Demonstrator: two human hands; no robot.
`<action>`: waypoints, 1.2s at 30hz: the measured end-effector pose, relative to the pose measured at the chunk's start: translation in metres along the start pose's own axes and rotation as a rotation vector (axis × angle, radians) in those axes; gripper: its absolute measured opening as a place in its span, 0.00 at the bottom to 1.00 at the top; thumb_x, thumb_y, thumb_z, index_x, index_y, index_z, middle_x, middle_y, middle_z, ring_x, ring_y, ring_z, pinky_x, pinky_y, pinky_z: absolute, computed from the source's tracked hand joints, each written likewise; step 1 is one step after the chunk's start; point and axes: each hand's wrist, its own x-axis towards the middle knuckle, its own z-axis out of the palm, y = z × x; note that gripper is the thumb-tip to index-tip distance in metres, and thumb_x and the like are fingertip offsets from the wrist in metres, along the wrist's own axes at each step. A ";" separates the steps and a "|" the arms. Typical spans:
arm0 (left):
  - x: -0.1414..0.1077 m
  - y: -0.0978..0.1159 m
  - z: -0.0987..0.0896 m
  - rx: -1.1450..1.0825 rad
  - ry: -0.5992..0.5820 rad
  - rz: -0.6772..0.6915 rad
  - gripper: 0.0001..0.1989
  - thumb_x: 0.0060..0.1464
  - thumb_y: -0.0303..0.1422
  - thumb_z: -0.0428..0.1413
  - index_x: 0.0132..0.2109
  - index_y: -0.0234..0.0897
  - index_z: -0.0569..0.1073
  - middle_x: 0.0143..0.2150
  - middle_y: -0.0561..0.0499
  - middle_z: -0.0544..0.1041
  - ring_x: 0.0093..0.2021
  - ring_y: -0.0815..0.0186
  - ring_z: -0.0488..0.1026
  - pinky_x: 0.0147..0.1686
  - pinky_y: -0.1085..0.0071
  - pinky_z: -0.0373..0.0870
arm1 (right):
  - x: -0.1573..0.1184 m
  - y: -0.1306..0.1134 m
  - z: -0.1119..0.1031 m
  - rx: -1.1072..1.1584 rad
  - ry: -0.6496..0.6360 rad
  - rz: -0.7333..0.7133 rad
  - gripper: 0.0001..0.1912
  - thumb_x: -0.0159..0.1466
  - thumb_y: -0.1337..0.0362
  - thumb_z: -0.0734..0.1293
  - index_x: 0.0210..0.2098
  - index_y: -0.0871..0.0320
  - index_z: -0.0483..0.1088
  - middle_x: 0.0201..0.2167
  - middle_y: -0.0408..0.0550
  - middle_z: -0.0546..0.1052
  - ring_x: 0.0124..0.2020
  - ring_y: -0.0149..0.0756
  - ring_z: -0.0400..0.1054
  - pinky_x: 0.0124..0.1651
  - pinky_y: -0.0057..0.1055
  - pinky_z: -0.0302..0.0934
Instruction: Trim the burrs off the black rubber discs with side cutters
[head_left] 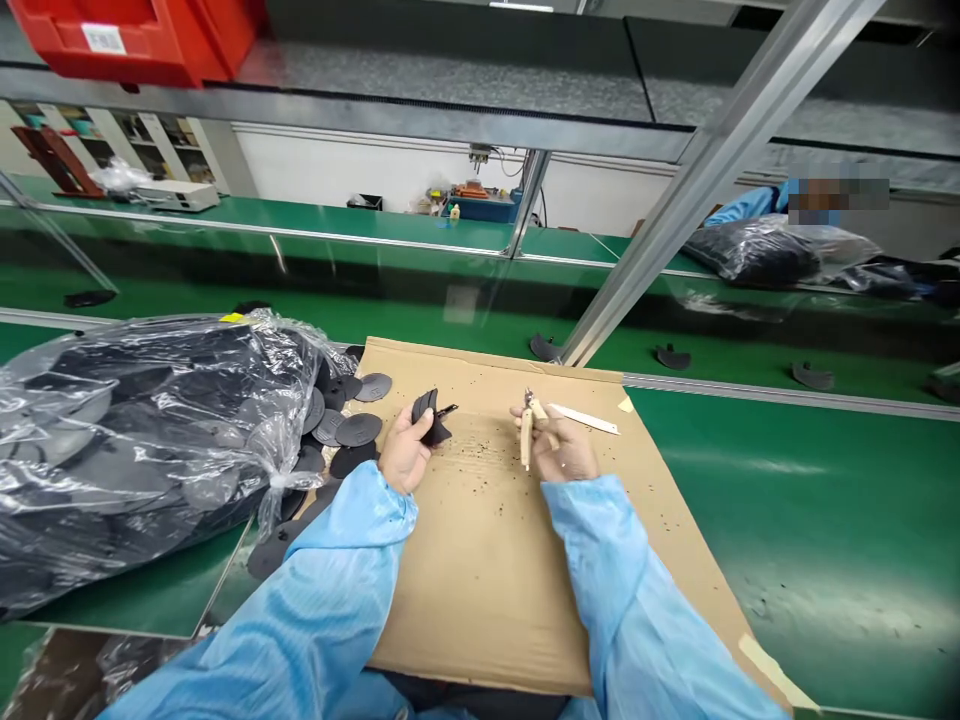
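Between the thumb and fingers of my left hand [405, 455] is a curved black plastic part [430, 418] with a thin piece sticking out to the right. My right hand [571, 452] grips small nippers [528, 430] with cream handles, their jaws pointing up and away from me. The black part and the nippers are well apart. Both hands are over a sheet of brown cardboard [480, 570] strewn with tiny black scraps. Just beyond my right hand lies a flat white strip [586, 418], perhaps a blade or file. Round black discs [358, 430] are heaped left of my left hand.
A big clear plastic bag [150, 450] of black parts bulges on the left. Curved black pieces [673, 356] lie spaced along the green surface beyond. A slanted metal post [675, 220] rises behind the cardboard. Overhead, a red bin [142, 40] sits on a shelf. Another person's blue sleeve [746, 207] shows far right.
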 end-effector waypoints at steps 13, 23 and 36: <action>-0.013 0.002 0.003 0.016 -0.119 -0.144 0.13 0.51 0.26 0.58 0.46 0.35 0.69 0.37 0.46 0.75 0.26 0.71 0.69 0.21 0.77 0.62 | -0.036 0.019 0.025 -1.173 -0.161 -0.832 0.20 0.65 0.60 0.62 0.56 0.59 0.64 0.42 0.55 0.71 0.43 0.45 0.66 0.48 0.43 0.62; -0.016 0.004 0.004 -0.005 -0.098 -0.149 0.12 0.51 0.25 0.58 0.44 0.34 0.69 0.36 0.46 0.75 0.26 0.71 0.69 0.22 0.77 0.63 | -0.033 0.020 0.021 -0.661 -0.174 -0.582 0.19 0.65 0.55 0.63 0.52 0.56 0.67 0.47 0.53 0.74 0.49 0.41 0.67 0.54 0.40 0.62; -0.037 0.001 0.012 0.173 -0.445 -0.282 0.19 0.43 0.32 0.66 0.43 0.30 0.73 0.42 0.41 0.75 0.23 0.71 0.70 0.22 0.75 0.68 | -0.035 0.022 0.038 -0.197 0.080 -0.152 0.26 0.53 0.42 0.69 0.38 0.57 0.63 0.23 0.38 0.66 0.19 0.27 0.57 0.21 0.25 0.54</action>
